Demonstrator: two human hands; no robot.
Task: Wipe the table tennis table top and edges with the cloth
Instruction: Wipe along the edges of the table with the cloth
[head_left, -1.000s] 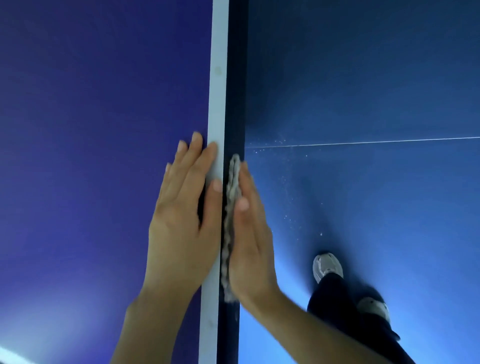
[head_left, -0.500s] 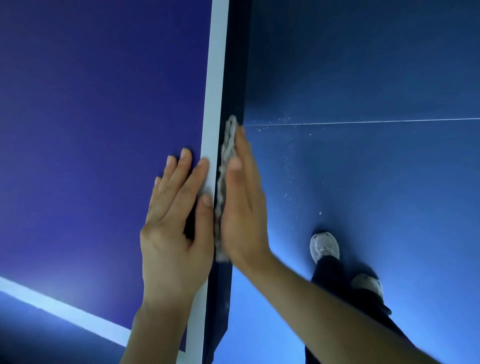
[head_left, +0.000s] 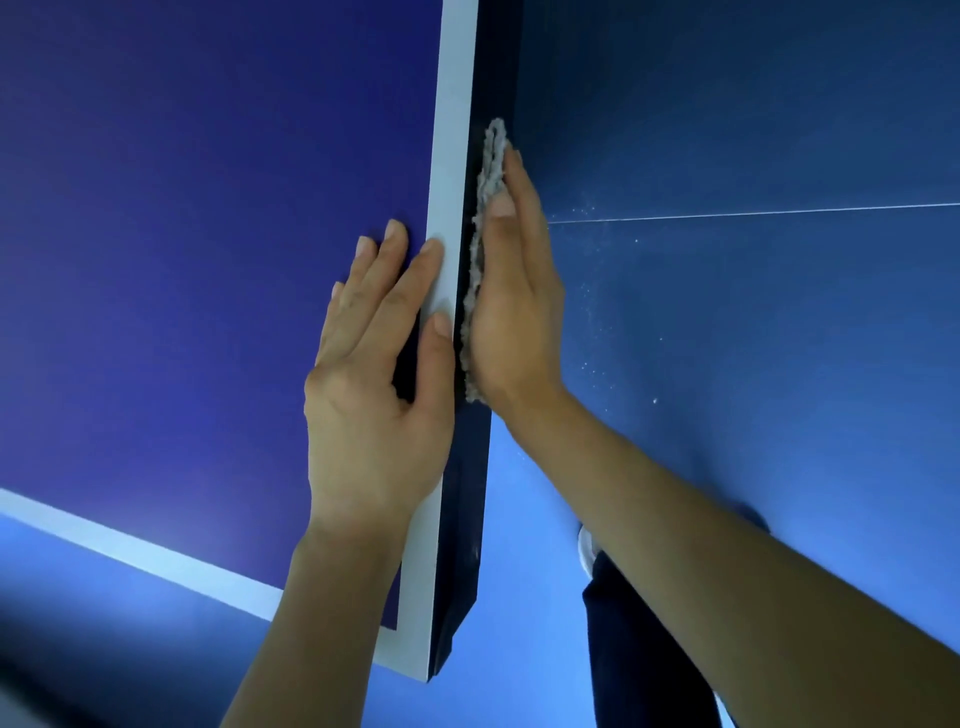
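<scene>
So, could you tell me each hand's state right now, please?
Left hand: open, flat on table top.
Right hand: open, pressing cloth against table edge.

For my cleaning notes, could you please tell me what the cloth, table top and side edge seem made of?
Cloth: grey, nubby pile, probably terry or microfibre. Table top: smooth matte blue painted board, white painted border; core unseen. Side edge: dark, smooth, slight sheen, perhaps painted metal or laminate; unclear.
</scene>
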